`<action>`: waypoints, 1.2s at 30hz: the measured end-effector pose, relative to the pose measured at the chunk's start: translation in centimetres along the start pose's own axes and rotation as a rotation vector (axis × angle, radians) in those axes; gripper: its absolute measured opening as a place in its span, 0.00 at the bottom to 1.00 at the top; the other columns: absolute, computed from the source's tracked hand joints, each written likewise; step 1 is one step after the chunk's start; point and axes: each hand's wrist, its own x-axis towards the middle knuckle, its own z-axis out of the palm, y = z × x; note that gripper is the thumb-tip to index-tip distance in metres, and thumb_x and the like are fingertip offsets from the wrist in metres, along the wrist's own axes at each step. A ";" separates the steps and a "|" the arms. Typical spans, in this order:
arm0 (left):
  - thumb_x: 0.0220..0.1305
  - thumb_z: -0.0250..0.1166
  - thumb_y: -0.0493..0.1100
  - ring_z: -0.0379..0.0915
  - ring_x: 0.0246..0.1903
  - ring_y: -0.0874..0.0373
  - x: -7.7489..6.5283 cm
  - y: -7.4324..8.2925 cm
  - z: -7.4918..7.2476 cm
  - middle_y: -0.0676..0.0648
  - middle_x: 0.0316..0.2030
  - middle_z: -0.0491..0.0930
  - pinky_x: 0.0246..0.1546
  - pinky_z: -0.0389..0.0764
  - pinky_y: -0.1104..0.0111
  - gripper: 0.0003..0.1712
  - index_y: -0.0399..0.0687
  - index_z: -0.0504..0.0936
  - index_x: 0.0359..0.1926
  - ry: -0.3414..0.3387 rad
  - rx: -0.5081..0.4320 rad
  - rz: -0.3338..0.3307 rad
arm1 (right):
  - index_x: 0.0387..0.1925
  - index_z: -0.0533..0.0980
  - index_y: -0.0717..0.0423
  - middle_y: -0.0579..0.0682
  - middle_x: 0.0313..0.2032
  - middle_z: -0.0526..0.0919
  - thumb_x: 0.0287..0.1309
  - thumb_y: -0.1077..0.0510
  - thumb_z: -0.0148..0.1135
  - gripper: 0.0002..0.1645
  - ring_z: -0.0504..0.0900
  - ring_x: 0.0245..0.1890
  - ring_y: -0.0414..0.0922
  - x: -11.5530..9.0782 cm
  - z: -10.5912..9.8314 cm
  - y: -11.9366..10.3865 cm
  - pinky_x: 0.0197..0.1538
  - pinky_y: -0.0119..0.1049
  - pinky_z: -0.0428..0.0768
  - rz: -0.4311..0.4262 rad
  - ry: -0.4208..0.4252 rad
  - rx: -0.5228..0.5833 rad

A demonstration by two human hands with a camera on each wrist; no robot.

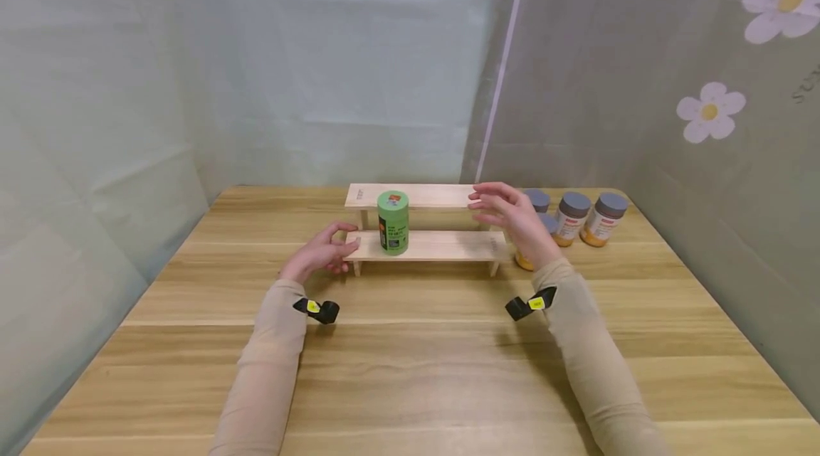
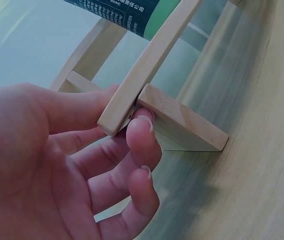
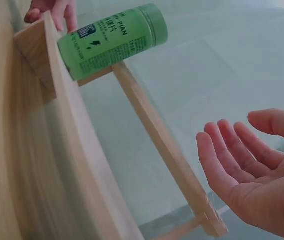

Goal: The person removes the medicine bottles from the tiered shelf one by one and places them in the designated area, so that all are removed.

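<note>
A two-step wooden rack (image 1: 442, 246) stands toward the back of the table. On its lower step, left of the middle, a green bottle (image 1: 393, 225) with a dark label stands upright. My left hand (image 1: 322, 251) pinches the left end of that step; in the left wrist view the thumb lies along the top of the board (image 2: 147, 70) and fingers curl beneath it beside the leg. My right hand (image 1: 512, 218) is raised by the rack's right end, fingers loosely bent. In the right wrist view the right hand (image 3: 252, 170) holds nothing.
Several grey-capped jars (image 1: 572, 218) with white and orange bodies stand right of the rack, some partly hidden behind my right hand. Pale curtains (image 1: 320, 72) enclose the wooden table (image 1: 410, 363) at the back and sides.
</note>
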 end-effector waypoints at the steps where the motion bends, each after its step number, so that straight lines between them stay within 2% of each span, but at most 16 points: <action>1: 0.72 0.56 0.46 0.74 0.23 0.62 0.0 0.0 0.0 0.50 0.30 0.74 0.26 0.75 0.72 0.32 0.47 0.54 0.71 0.000 -0.001 -0.002 | 0.57 0.71 0.61 0.48 0.47 0.80 0.68 0.56 0.56 0.20 0.83 0.47 0.41 0.2 0.2 0.0 0.55 0.37 0.81 -0.003 -0.002 0.012; 6: 0.72 0.56 0.46 0.74 0.23 0.62 0.0 -0.2 -0.2 0.51 0.31 0.76 0.27 0.74 0.72 0.31 0.48 0.55 0.70 0.003 -0.011 -0.006 | 0.59 0.69 0.64 0.47 0.47 0.80 0.69 0.57 0.54 0.22 0.83 0.47 0.41 1.0 1.6 0.1 0.54 0.35 0.81 -0.010 -0.029 0.035; 13: 0.71 0.56 0.45 0.73 0.21 0.63 0.1 -0.2 -0.2 0.52 0.30 0.76 0.26 0.72 0.72 0.32 0.48 0.55 0.70 0.001 -0.022 0.002 | 0.62 0.66 0.69 0.46 0.45 0.81 0.69 0.59 0.53 0.25 0.83 0.46 0.41 1.7 3.1 0.3 0.55 0.37 0.81 -0.009 -0.062 0.015; 20: 0.71 0.56 0.46 0.73 0.22 0.63 0.0 -0.1 0.0 0.50 0.31 0.76 0.26 0.73 0.73 0.32 0.48 0.55 0.71 0.008 -0.014 0.003 | 0.62 0.66 0.66 0.49 0.49 0.79 0.69 0.57 0.53 0.24 0.82 0.49 0.42 2.0 4.4 0.3 0.58 0.40 0.79 0.018 -0.072 0.001; 26: 0.72 0.55 0.44 0.74 0.21 0.62 0.4 -0.2 0.0 0.51 0.29 0.75 0.25 0.74 0.71 0.32 0.46 0.54 0.71 -0.003 -0.022 -0.001 | 0.63 0.64 0.68 0.50 0.51 0.78 0.70 0.59 0.50 0.25 0.81 0.51 0.42 2.3 5.6 0.6 0.64 0.48 0.74 0.021 -0.121 -0.018; 30: 0.72 0.55 0.44 0.74 0.21 0.61 0.3 -0.2 -0.1 0.51 0.28 0.75 0.26 0.74 0.70 0.31 0.45 0.55 0.71 -0.006 -0.023 0.002 | 0.62 0.66 0.67 0.51 0.52 0.78 0.70 0.61 0.49 0.22 0.81 0.51 0.41 2.4 6.3 1.0 0.64 0.45 0.74 0.037 -0.116 -0.017; 36: 0.71 0.56 0.46 0.73 0.21 0.63 0.2 -0.3 0.0 0.51 0.28 0.75 0.25 0.73 0.72 0.31 0.48 0.56 0.70 0.008 -0.008 0.006 | 0.63 0.67 0.66 0.59 0.60 0.74 0.69 0.61 0.52 0.23 0.78 0.56 0.44 2.8 7.6 1.7 0.65 0.45 0.73 0.030 -0.131 -0.048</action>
